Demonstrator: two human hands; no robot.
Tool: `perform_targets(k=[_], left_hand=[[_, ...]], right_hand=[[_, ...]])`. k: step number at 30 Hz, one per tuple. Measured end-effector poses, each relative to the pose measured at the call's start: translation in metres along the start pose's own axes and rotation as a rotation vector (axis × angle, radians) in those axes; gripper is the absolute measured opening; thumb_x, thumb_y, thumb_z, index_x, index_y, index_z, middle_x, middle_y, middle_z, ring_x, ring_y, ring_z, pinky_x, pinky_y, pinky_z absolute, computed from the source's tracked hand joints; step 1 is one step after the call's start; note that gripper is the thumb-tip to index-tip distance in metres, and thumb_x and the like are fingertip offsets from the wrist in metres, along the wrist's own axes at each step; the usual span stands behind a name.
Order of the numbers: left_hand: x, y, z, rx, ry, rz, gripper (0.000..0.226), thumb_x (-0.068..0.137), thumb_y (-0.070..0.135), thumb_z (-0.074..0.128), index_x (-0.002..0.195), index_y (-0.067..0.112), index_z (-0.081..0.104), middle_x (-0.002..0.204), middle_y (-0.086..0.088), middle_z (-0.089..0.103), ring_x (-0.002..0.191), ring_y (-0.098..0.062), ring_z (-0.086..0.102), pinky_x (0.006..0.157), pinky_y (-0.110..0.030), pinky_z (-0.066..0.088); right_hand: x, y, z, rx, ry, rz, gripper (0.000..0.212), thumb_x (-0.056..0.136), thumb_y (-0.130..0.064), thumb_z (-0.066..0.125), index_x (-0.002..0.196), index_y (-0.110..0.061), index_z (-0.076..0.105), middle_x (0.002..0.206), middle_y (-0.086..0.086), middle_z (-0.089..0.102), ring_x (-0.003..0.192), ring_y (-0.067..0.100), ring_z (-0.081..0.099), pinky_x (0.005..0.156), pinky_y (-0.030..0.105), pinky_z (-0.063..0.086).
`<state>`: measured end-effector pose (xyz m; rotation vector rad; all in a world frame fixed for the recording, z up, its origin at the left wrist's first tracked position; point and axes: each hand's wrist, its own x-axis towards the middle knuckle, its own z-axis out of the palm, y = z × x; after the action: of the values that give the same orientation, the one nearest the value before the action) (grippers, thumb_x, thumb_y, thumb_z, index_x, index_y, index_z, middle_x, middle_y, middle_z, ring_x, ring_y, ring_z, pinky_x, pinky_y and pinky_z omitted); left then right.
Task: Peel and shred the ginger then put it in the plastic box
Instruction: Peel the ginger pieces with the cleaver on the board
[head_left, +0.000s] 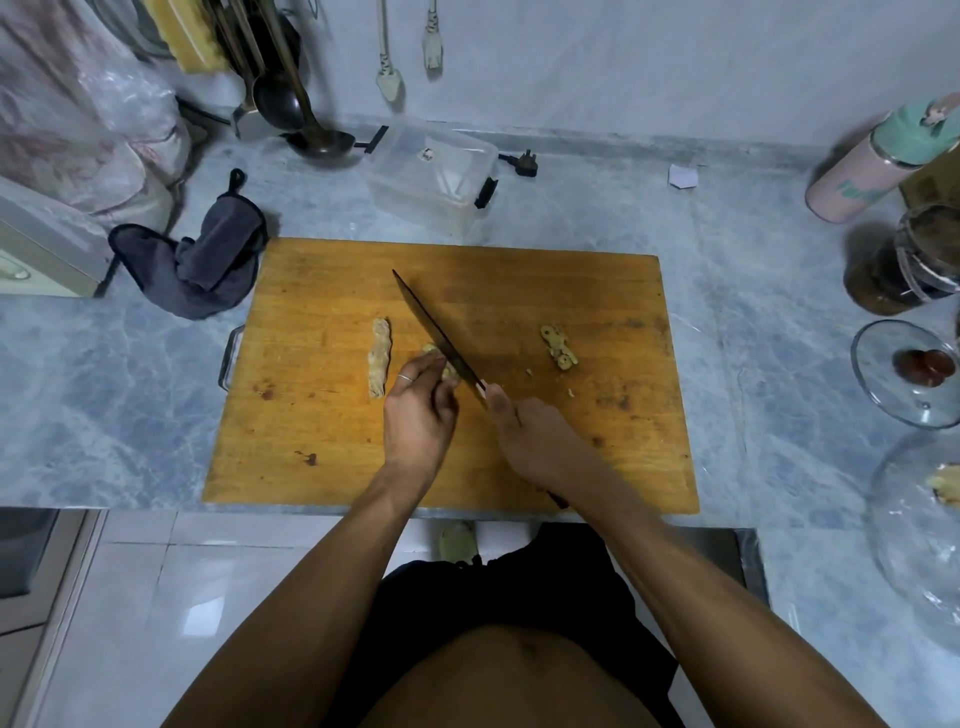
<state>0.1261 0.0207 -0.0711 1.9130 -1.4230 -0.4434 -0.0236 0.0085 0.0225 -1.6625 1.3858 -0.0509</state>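
We stand at a grey marble counter (753, 332) carrying a rectangular wooden cutting board (519, 457). Our right hand (535, 436) is wrapped round the handle of a long dark-bladed knife (436, 332), and our left hand (418, 410) pinches a small pale ginger piece (441, 361) against the blade at the board's middle. An unpeeled ginger finger (380, 356) lies left of that on the board, and a knobbly ginger lump (559, 347) lies to the right. The clear plastic box (434, 174) sits just beyond the board's far edge, apparently without ginger. We judge peeling unfinished, shredding not begun. The blade's contact is hidden by our fingers.
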Motion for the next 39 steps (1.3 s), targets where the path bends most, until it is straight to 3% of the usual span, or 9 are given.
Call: perform_targets(k=[4,9,15,21,26,31,34,39], left_hand=[[0.002,0.001,-0.002,-0.008,-0.001,-0.008,0.028,0.091,0.001,0.059,0.118,-0.002,0.069,0.124,-0.017,0.065,0.115,-0.029,0.061,0.100,-0.012,0.035],[0.004,0.001,-0.004,-0.006,-0.001,-0.031,0.026,0.089,0.000,0.061,0.114,-0.002,0.070,0.121,-0.018,0.067,0.113,-0.030,0.062,0.097,0.000,0.025],[0.002,0.001,-0.003,0.016,-0.021,-0.032,0.030,0.089,0.003,0.059,0.117,0.001,0.069,0.125,-0.015,0.065,0.113,-0.027,0.061,0.098,-0.005,0.030],[0.004,-0.001,-0.002,0.025,-0.036,-0.025,0.029,0.091,0.007,0.058,0.117,0.000,0.070,0.125,-0.015,0.064,0.111,-0.027,0.062,0.096,-0.015,0.039],[0.003,-0.002,0.000,0.023,-0.030,-0.025,0.030,0.090,0.005,0.057,0.117,0.000,0.069,0.125,-0.016,0.064,0.109,-0.028,0.062,0.094,-0.013,0.038],[0.002,-0.001,0.000,0.013,-0.017,-0.009,0.031,0.088,0.003,0.059,0.116,-0.001,0.070,0.122,-0.017,0.066,0.110,-0.030,0.063,0.096,-0.022,0.043],[0.001,0.001,0.000,-0.004,0.006,-0.023,0.030,0.087,0.002,0.061,0.116,-0.001,0.070,0.121,-0.017,0.067,0.111,-0.030,0.063,0.098,-0.017,0.040],[0.001,0.000,0.003,-0.045,0.029,-0.008,0.028,0.087,0.003,0.061,0.113,0.001,0.072,0.118,-0.015,0.069,0.108,-0.029,0.065,0.093,-0.029,0.051]], right_hand=[[-0.006,0.002,-0.005,0.028,0.035,-0.008,0.063,0.106,-0.052,0.019,0.060,-0.017,0.044,0.059,0.000,0.050,0.055,0.013,0.048,0.052,0.027,0.034],[-0.014,0.000,-0.009,-0.016,0.026,-0.025,0.062,0.105,-0.053,0.020,0.063,-0.018,0.047,0.064,0.001,0.051,0.059,0.014,0.049,0.057,0.029,0.035],[-0.014,-0.004,-0.007,-0.099,0.013,-0.041,0.062,0.105,-0.053,0.016,0.067,-0.018,0.050,0.071,0.004,0.056,0.070,0.020,0.055,0.065,0.031,0.038],[-0.011,-0.010,-0.008,-0.126,-0.007,-0.060,0.062,0.106,-0.052,0.016,0.064,-0.017,0.046,0.061,0.000,0.047,0.055,0.010,0.045,0.049,0.024,0.028],[-0.005,-0.015,-0.009,-0.125,-0.029,-0.061,0.063,0.106,-0.050,0.017,0.063,-0.016,0.047,0.059,0.000,0.049,0.053,0.010,0.047,0.048,0.023,0.029],[0.003,-0.013,-0.010,-0.092,-0.041,-0.050,0.065,0.105,-0.055,0.017,0.062,-0.016,0.046,0.057,-0.001,0.049,0.052,0.010,0.049,0.050,0.024,0.032],[0.006,-0.011,-0.011,-0.054,-0.043,-0.054,0.066,0.104,-0.056,0.017,0.059,-0.017,0.045,0.054,-0.002,0.047,0.049,0.009,0.046,0.051,0.024,0.033],[0.014,-0.007,0.001,-0.069,-0.006,-0.035,0.066,0.105,-0.054,0.017,0.066,-0.013,0.051,0.066,0.006,0.056,0.063,0.017,0.055,0.058,0.029,0.037]])
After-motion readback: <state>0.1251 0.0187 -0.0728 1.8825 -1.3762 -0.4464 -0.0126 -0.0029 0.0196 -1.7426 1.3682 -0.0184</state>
